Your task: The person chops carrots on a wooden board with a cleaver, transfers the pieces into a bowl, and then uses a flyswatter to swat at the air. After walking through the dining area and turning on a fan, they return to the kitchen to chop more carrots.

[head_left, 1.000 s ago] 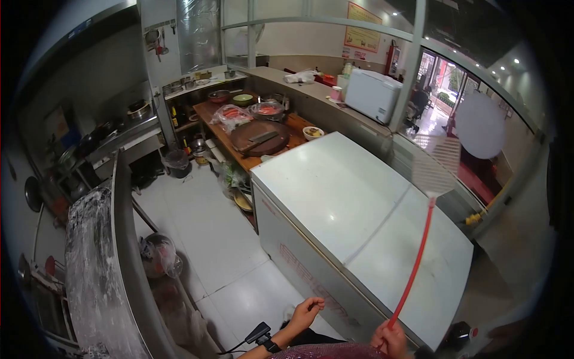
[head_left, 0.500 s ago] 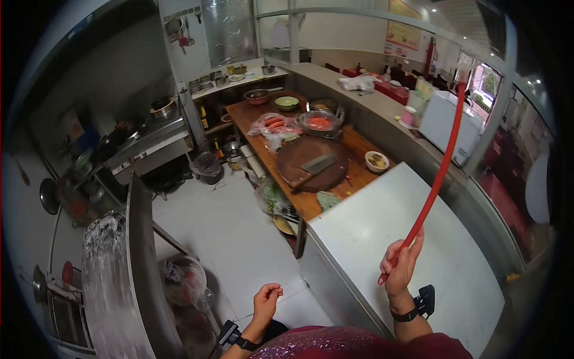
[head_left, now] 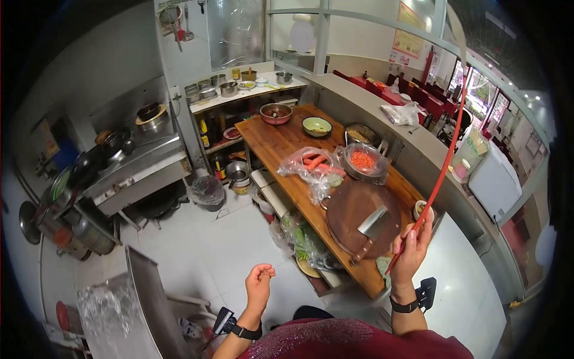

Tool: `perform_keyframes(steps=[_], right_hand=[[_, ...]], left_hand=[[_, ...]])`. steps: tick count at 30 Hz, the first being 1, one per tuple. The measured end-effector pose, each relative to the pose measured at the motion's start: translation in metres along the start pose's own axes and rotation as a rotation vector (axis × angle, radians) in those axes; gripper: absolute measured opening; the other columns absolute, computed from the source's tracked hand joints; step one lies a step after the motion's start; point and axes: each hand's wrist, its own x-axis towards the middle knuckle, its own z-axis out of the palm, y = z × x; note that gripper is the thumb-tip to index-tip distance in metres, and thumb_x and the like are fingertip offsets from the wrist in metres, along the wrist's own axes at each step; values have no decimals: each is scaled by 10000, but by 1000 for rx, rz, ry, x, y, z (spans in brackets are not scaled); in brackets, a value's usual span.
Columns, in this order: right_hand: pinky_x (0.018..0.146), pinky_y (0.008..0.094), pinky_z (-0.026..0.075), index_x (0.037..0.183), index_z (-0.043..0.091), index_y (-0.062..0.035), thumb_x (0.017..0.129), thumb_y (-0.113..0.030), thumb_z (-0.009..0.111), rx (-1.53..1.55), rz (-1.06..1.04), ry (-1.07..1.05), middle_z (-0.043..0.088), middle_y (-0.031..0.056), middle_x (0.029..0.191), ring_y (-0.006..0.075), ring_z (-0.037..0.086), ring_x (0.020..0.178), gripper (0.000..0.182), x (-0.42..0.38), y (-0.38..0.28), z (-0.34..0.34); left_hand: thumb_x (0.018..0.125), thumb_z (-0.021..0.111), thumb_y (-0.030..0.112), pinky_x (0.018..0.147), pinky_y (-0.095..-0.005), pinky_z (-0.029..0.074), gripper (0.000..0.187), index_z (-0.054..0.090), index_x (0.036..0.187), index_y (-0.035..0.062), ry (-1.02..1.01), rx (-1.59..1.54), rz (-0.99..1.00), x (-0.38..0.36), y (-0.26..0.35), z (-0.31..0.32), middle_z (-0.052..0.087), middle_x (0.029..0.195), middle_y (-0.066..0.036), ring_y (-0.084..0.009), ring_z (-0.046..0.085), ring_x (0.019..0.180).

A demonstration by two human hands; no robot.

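Observation:
My right hand (head_left: 412,251) is wrapped round the lower handle of a long, thin red fly swatter (head_left: 445,164), held up and leaning slightly right. Its pale upper end is at the top of the view, seen edge-on and blurred. Beneath this hand are the corner of the white counter top (head_left: 460,281) and the wooden table edge. My left hand (head_left: 258,290) hangs in the air over the floor, fingers curled in, with nothing visible in them. Nearest my right hand, a cleaver (head_left: 372,222) lies on a round chopping board (head_left: 341,218).
The wooden table (head_left: 251,128) bears bagged carrots (head_left: 320,161), a bowl of chopped carrot (head_left: 363,160), a green bowl (head_left: 316,127) and a red bowl (head_left: 275,113). A stove (head_left: 143,179) stands left, a metal panel (head_left: 146,299) lower left, a bagged bin (head_left: 207,190) on the floor.
My view has moved forward toward the wooden table, which now appears larger and nearer. My right hand still grips the swatter; the left stays curled.

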Motion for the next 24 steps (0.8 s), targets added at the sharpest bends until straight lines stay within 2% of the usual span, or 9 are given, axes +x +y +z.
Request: perform_keyframes(steps=[5, 8, 10, 12, 15, 16, 17, 20, 24], right_hand=[[452, 182, 335, 1375, 255, -75, 926, -96, 409, -213, -42, 53, 430, 3, 848, 43, 386, 535, 475, 48, 82, 57], [457, 180, 337, 1356, 294, -55, 919, -84, 413, -340, -56, 132, 452, 4, 863, 43, 388, 534, 453, 83, 129, 96], [462, 177, 338, 1354, 296, -50, 921, -85, 410, -362, -148, 156, 460, 0, 845, 42, 393, 538, 450, 117, 166, 122], [484, 185, 352, 1354, 296, -36, 916, -72, 413, -475, -252, 100, 465, 1, 831, 40, 401, 549, 455, 156, 200, 145], [497, 182, 344, 1347, 316, -28, 911, -60, 415, -468, -245, 178, 460, -4, 812, 37, 393, 559, 448, 218, 238, 190], [502, 177, 337, 1344, 322, -25, 910, -56, 415, -539, -308, 171, 464, -5, 808, 35, 387, 564, 446, 239, 249, 200], [508, 172, 330, 1342, 328, -23, 908, -51, 416, -612, -380, 157, 469, -7, 804, 32, 381, 569, 444, 260, 259, 211], [510, 172, 332, 1345, 322, -21, 906, -44, 418, -588, -355, 189, 477, -5, 804, 32, 381, 577, 450, 306, 268, 259], [491, 179, 336, 1345, 321, -23, 915, -57, 414, -627, -464, 328, 467, -8, 789, 35, 383, 571, 442, 352, 304, 302]], left_hand=[[875, 452, -19, 730, -253, 468, 125, 559, 938, -14, -91, 0, -111, 108, -16, -15, 597, 836, -65, -139, 571, 761], [875, 450, -14, 727, -254, 470, 123, 555, 937, -21, -166, 5, -62, 194, -20, -24, 598, 831, -66, -141, 574, 763], [875, 443, -15, 729, -256, 470, 130, 555, 942, -20, -202, 12, -33, 259, -19, -29, 599, 824, -64, -139, 574, 761], [866, 422, -50, 734, -235, 464, 163, 552, 960, -23, -163, 95, -28, 323, -7, -30, 593, 826, -57, -117, 569, 765], [864, 441, -32, 717, -242, 460, 134, 552, 938, -18, -187, 156, 18, 401, 21, -35, 592, 815, -61, -121, 562, 751], [857, 454, -24, 710, -254, 461, 121, 553, 925, -13, -180, 144, 45, 423, 28, -34, 589, 803, -61, -129, 558, 736], [860, 454, -18, 711, -254, 460, 117, 554, 920, -7, -143, 132, 16, 444, 27, -40, 589, 799, -60, -130, 559, 729], [858, 455, -19, 708, -253, 462, 119, 556, 919, -1, -81, 89, -43, 497, 18, -60, 588, 798, -58, -131, 561, 719], [860, 427, -44, 717, -246, 459, 151, 555, 931, -8, -62, 94, -178, 573, -5, -91, 576, 808, -61, -122, 546, 732]])
